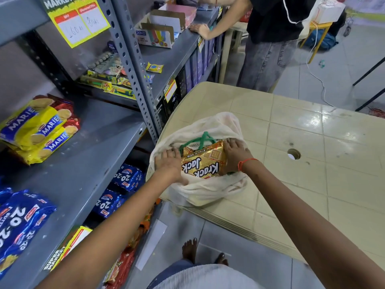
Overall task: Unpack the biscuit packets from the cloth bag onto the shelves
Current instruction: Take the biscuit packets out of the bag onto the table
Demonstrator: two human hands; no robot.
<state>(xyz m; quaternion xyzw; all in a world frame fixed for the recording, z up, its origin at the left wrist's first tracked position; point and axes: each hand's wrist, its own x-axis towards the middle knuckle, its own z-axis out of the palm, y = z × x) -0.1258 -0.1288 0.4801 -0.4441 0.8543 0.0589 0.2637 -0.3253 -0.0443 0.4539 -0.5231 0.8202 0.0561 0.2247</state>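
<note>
A white cloth bag with green handles lies open on the corner of a beige plastic table. Inside it sit gold Krack Jack biscuit packets. My left hand grips the left side of the packets and my right hand grips their right side, both reaching into the bag's mouth. On the grey metal shelf to the left lie yellow Marie packets and blue 20-20 packets.
More blue 20-20 packets fill the lower shelf. Another person in a black top leans on the further shelf with cardboard display boxes. A white cable trails over the tiled floor. My bare feet stand below.
</note>
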